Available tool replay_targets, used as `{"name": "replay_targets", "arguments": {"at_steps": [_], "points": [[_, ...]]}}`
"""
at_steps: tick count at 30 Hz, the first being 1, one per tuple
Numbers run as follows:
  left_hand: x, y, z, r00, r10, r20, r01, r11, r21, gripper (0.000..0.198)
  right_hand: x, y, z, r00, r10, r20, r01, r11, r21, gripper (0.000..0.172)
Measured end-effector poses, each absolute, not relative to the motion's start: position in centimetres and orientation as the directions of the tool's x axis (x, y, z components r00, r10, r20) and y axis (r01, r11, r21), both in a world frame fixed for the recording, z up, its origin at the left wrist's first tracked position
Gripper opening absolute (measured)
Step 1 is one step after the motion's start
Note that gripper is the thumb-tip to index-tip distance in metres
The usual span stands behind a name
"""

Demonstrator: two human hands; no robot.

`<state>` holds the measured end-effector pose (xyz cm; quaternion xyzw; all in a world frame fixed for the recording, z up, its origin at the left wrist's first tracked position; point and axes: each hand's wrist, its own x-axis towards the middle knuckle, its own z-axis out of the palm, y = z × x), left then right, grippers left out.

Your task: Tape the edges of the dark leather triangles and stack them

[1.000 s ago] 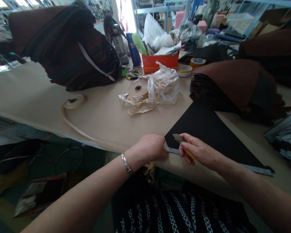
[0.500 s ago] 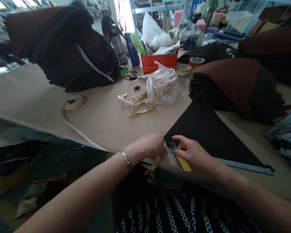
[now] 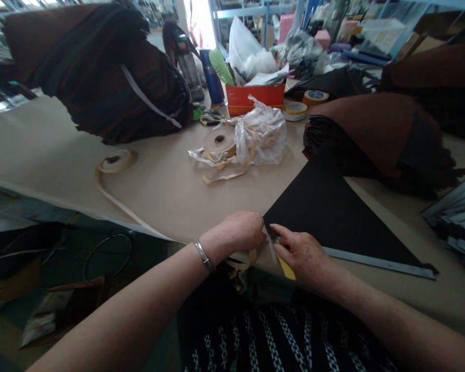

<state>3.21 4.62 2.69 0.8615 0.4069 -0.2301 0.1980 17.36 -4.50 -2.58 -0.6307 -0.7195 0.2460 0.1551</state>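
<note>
A black triangular sheet of material lies flat on the table, with a pale grey strip along its near edge. My left hand is closed at the sheet's left corner, fingertips pinching there; what they grip is mostly hidden. Below it a loose beige tape end hangs at the table edge. Just to the right, my right hand is closed round a yellow-handled knife. Its blade end, partly covered by my fingers, points toward the corner beside my left fingertips.
A roll of beige tape trails a strip to the front edge. Another tape roll sits by a plastic bag. Dark brown stacks stand left and right. Behind are a red box and a blue bottle.
My right hand has moved slightly left and down, bringing the knife's blade end closer to my left fingertips at the sheet's corner. My left hand has stayed almost in place.
</note>
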Motion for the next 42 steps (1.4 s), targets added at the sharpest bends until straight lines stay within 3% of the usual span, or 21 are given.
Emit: {"name": "replay_targets", "arguments": {"at_steps": [18,25,32,37,39,42], "points": [[3.3,4.6,2.8,0.568,0.615,-0.547,0.789,-0.596,0.150,0.031,17.3,-5.2,-2.6,-0.154,0.986,-0.066,0.827,0.092,-0.555,0.044],[3.3,4.6,2.7,0.596,0.608,-0.524,0.774,-0.609,0.174,0.026,16.9,-4.8,-2.2,-0.172,0.980,-0.100,0.890,0.111,-0.442,0.040],[2.8,2.8,3.1,0.690,0.570,-0.447,0.719,-0.614,0.326,0.022,16.5,-4.8,-2.3,-0.188,0.977,-0.097,0.929,0.145,-0.341,0.036],[0.9,1.1,3.4,0.688,0.598,-0.411,0.723,-0.522,0.452,0.029,16.5,-4.8,-3.3,-0.222,0.973,-0.064,0.933,0.193,-0.304,0.049],[-0.1,1.0,3.3,0.660,0.637,-0.398,0.741,-0.466,0.484,0.030,16.6,-4.9,-3.3,-0.237,0.970,-0.061,0.913,0.201,-0.354,0.051],[-1.3,1.2,3.0,0.586,0.722,-0.368,0.778,-0.376,0.503,0.032,17.7,-5.8,-2.3,-0.210,0.974,-0.081,0.799,0.123,-0.589,0.050]]}}
